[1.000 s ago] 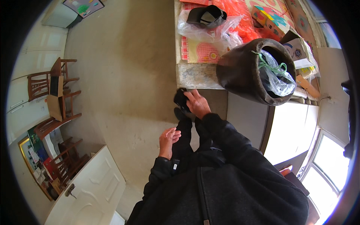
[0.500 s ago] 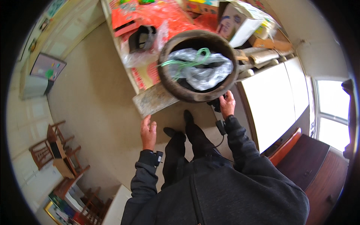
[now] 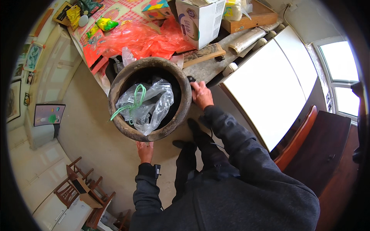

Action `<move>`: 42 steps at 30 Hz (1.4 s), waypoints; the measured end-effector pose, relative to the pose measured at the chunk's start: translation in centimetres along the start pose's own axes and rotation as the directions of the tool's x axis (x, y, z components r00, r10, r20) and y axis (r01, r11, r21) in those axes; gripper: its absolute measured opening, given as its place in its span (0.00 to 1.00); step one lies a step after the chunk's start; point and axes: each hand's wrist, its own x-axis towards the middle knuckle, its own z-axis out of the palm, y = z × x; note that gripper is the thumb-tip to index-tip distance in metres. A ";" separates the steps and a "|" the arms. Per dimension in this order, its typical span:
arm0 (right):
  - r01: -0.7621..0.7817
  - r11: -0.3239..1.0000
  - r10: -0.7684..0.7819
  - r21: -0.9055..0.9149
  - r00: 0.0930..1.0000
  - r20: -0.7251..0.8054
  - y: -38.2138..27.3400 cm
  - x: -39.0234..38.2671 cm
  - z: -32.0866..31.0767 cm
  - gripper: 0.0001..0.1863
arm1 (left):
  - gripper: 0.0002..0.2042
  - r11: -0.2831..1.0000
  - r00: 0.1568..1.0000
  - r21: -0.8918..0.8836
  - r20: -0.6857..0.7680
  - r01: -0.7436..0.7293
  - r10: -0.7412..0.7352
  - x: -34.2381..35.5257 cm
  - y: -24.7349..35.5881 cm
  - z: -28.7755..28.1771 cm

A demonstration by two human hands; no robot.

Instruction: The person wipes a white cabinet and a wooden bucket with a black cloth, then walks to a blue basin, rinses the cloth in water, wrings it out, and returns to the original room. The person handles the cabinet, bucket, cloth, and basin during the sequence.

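A dark clay jar (image 3: 118, 125) stands large in the middle of the view, holding a clear plastic bag (image 3: 158, 111) and green cord (image 3: 138, 94). My left hand (image 3: 145, 153) is just below its near rim, fingers stretched toward it and partly hidden behind it. My right hand (image 3: 201, 94) is beside the jar's right side, fingers curled on a small black object (image 3: 191, 79) that is mostly hidden. Whether either hand touches the jar is unclear.
A cluttered table holds red plastic (image 3: 142, 38), a white carton (image 3: 200, 27), a wooden tray (image 3: 250, 21) and rolls (image 3: 246, 40). White panels (image 3: 262, 100) are on the right, beside a window (image 3: 335, 63) and dark wooden furniture (image 3: 312, 150). Chairs (image 3: 67, 192) stand lower left.
The view has swung toward the table. Compared with earlier, the jar appears lower and further left, and my left hand has moved under its near rim. My right hand is higher in view.
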 end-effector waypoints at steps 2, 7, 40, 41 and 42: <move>0.015 1.000 -0.016 0.017 0.999 0.049 -0.4 -2.2 -1.0 0.18 | 0.35 1.000 1.000 0.011 0.022 0.008 -0.008 0.2 -0.2 0.1; -0.070 0.997 0.076 0.045 0.988 -0.133 -0.4 -1.4 -3.8 0.18 | 0.31 0.999 1.000 0.051 0.002 -0.013 0.012 0.1 -0.5 0.7; -0.037 0.999 0.037 0.001 0.995 0.090 0.3 -1.6 -1.1 0.21 | 0.41 0.991 0.999 -0.125 -0.007 -0.042 0.042 -0.3 0.7 -0.9; -0.045 0.997 0.039 0.062 0.995 0.088 0.2 -3.1 -1.6 0.21 | 0.41 0.989 0.999 -0.142 0.000 -0.036 0.037 -0.4 0.9 -1.1; -0.123 0.989 0.111 0.078 0.984 0.137 0.1 -4.5 -2.2 0.21 | 0.40 0.986 1.000 -0.164 0.004 -0.023 0.024 -0.5 1.1 -1.3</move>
